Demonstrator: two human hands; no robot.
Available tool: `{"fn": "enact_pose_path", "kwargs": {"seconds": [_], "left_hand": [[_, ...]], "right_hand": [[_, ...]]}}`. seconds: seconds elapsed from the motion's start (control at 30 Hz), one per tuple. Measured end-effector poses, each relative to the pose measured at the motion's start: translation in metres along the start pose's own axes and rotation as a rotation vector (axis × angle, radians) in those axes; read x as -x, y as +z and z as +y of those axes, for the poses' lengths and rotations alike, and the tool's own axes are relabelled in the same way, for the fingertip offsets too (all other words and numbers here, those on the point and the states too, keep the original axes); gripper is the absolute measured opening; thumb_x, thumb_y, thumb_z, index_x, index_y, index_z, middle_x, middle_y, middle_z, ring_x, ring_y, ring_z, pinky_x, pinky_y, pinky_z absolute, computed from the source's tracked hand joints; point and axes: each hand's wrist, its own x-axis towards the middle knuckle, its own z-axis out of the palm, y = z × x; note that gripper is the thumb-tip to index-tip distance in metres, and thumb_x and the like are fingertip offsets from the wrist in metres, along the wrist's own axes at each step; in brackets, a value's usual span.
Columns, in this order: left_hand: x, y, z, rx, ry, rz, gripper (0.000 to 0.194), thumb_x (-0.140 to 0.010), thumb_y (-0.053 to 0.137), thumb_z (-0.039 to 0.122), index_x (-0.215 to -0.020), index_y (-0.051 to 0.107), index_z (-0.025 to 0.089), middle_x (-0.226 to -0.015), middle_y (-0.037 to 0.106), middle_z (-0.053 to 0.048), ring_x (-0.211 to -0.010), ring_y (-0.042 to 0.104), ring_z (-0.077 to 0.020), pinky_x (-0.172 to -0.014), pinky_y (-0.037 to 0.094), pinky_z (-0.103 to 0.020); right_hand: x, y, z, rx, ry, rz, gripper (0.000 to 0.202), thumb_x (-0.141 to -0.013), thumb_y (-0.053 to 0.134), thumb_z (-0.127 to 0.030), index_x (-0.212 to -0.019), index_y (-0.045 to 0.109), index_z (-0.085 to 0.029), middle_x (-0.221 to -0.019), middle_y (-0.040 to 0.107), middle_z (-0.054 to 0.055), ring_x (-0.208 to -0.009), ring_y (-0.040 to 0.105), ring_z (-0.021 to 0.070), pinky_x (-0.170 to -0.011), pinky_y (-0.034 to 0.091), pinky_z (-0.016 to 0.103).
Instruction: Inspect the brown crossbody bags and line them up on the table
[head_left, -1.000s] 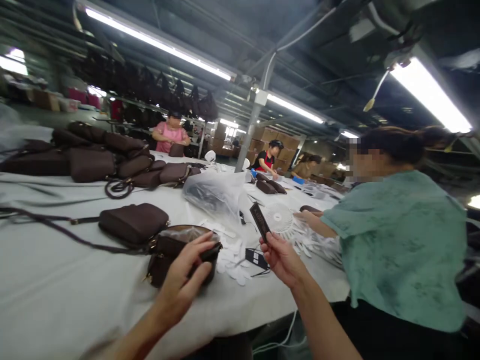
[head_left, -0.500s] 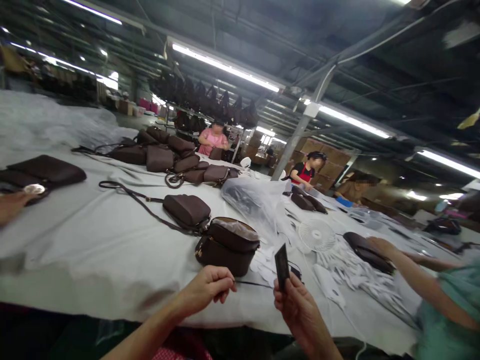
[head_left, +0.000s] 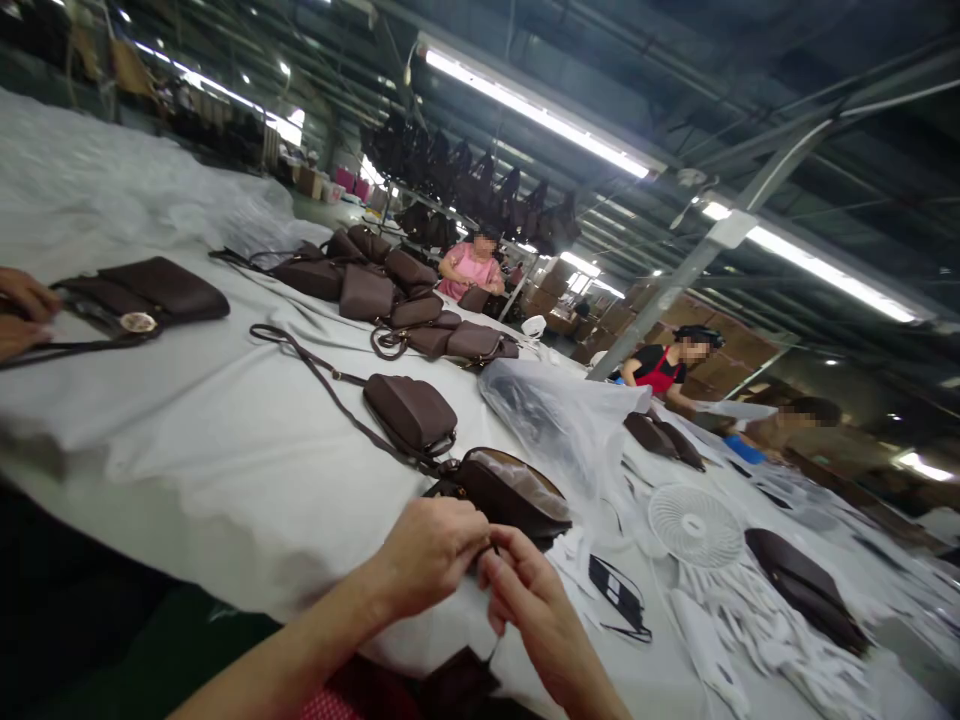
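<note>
Left fingers (head_left: 466,530) had moved in to meet my right fingers (head_left: 517,560), both pinched narrow, contents unclear, dark tag (head_left: 459,682) below, open brown bag (head_left: 514,490) just beyond; fine two-handed step, next move seemingly needed steady pinching.

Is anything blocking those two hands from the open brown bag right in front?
Nothing visible. The left hand and right hand meet just before the open bag, hiding part of its near side; something small there couldn't be seen.

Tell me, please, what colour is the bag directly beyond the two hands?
The bag is dark brown; it shows best in the head view.
</note>
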Motion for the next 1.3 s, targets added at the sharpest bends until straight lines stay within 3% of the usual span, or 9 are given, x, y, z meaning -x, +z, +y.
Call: {"fn": "enact_pose_path", "kwargs": {"seconds": [0.13, 0.23, 0.33, 0.43, 0.57, 0.7, 0.8, 1.03, 1.3], "left_hand": [[0.006, 0.006, -0.044, 0.222, -0.239, 0.191, 0.026, -0.093, 0.044, 0.028, -0.082, 0.066, 0.018, -0.081, 0.064, -0.003, -0.074, 0.059, -0.0157, -0.071, 0.046, -0.026], [0.014, 0.025, -0.072, 0.234, -0.389, 0.246, 0.029, -0.093, 0.041, 0.03, -0.102, 0.067, 0.018, -0.099, 0.067, -0.007, -0.089, 0.062, -0.0199, -0.084, 0.05, -0.033], [0.017, 0.043, -0.084, 0.246, -0.377, 0.21, 0.035, -0.094, 0.041, 0.031, -0.119, 0.063, 0.019, -0.119, 0.065, -0.009, -0.11, 0.059, -0.0229, -0.1, 0.045, -0.038], [0.014, 0.049, -0.085, 0.229, -0.349, 0.267, 0.037, -0.094, 0.042, 0.034, -0.122, 0.062, 0.019, -0.121, 0.062, -0.011, -0.113, 0.057, -0.0238, -0.101, 0.045, -0.04], [0.006, 0.051, -0.086, 0.179, -0.339, 0.299, 0.037, -0.095, 0.041, 0.034, -0.12, 0.062, 0.017, -0.119, 0.059, -0.012, -0.111, 0.055, -0.0247, -0.101, 0.045, -0.042], [-0.005, 0.057, -0.089, 0.116, -0.385, 0.265, 0.035, -0.093, 0.044, 0.034, -0.119, 0.06, 0.017, -0.113, 0.056, -0.012, -0.106, 0.054, -0.0263, -0.097, 0.045, -0.046], [-0.016, 0.059, -0.091, 0.163, -0.418, 0.273, 0.03, -0.093, 0.041, 0.032, -0.109, 0.062, 0.017, -0.107, 0.057, -0.01, -0.103, 0.053, -0.0254, -0.096, 0.044, -0.045], [-0.032, 0.05, -0.097, 0.474, -0.436, 0.368, 0.027, -0.081, 0.046, 0.017, -0.102, 0.062, 0.02, -0.109, 0.063, -0.006, -0.109, 0.055, -0.0216, -0.101, 0.041, -0.037], [-0.034, 0.05, -0.096, 0.483, -0.441, 0.409, 0.023, -0.08, 0.045, 0.018, -0.095, 0.063, 0.02, -0.105, 0.065, -0.006, -0.103, 0.058, -0.0211, -0.096, 0.043, -0.035]], "right_hand": [[-0.03, -0.021, -0.017, 0.531, -0.168, -0.024, 0.035, -0.094, 0.046, -0.045, -0.077, 0.06, -0.019, -0.062, 0.056, -0.001, -0.057, 0.05, 0.0114, -0.056, 0.04, 0.022], [-0.053, -0.033, -0.041, 0.857, -0.333, -0.049, 0.032, -0.097, 0.041, -0.036, -0.081, 0.064, -0.02, -0.071, 0.061, 0.001, -0.065, 0.056, 0.0135, -0.063, 0.042, 0.024], [-0.076, -0.035, -0.061, 1.127, -0.458, -0.027, 0.031, -0.098, 0.039, -0.032, -0.087, 0.066, -0.021, -0.077, 0.058, 0.002, -0.067, 0.056, 0.0133, -0.064, 0.041, 0.023], [-0.099, -0.035, -0.07, 1.311, -0.505, -0.01, 0.031, -0.099, 0.038, -0.03, -0.088, 0.066, -0.022, -0.083, 0.06, 0.003, -0.069, 0.057, 0.0129, -0.064, 0.04, 0.023], [-0.125, -0.032, -0.063, 1.402, -0.466, 0.01, 0.026, -0.098, 0.039, -0.024, -0.086, 0.062, -0.021, -0.112, 0.063, 0.006, -0.08, 0.061, 0.0143, -0.065, 0.039, 0.024], [-0.135, -0.028, -0.05, 1.477, -0.349, -0.075, 0.024, -0.097, 0.043, -0.023, -0.082, 0.061, -0.021, -0.08, 0.067, 0.002, -0.072, 0.062, 0.0154, -0.061, 0.035, 0.024], [-0.133, -0.025, -0.047, 1.552, -0.311, -0.039, 0.024, -0.097, 0.042, -0.022, -0.085, 0.062, -0.021, -0.076, 0.067, 0.002, -0.07, 0.062, 0.0155, -0.058, 0.033, 0.024], [-0.127, -0.032, -0.061, 1.633, -0.36, -0.051, 0.026, -0.097, 0.043, -0.024, -0.088, 0.067, -0.022, -0.133, 0.058, 0.004, -0.085, 0.065, 0.0128, -0.064, 0.042, 0.022], [-0.133, -0.019, -0.08, 1.833, -0.28, -0.171, 0.032, -0.097, 0.039, -0.023, -0.089, 0.069, -0.019, -0.125, 0.06, 0.011, -0.084, 0.067, 0.0167, -0.061, 0.046, 0.024]]}}
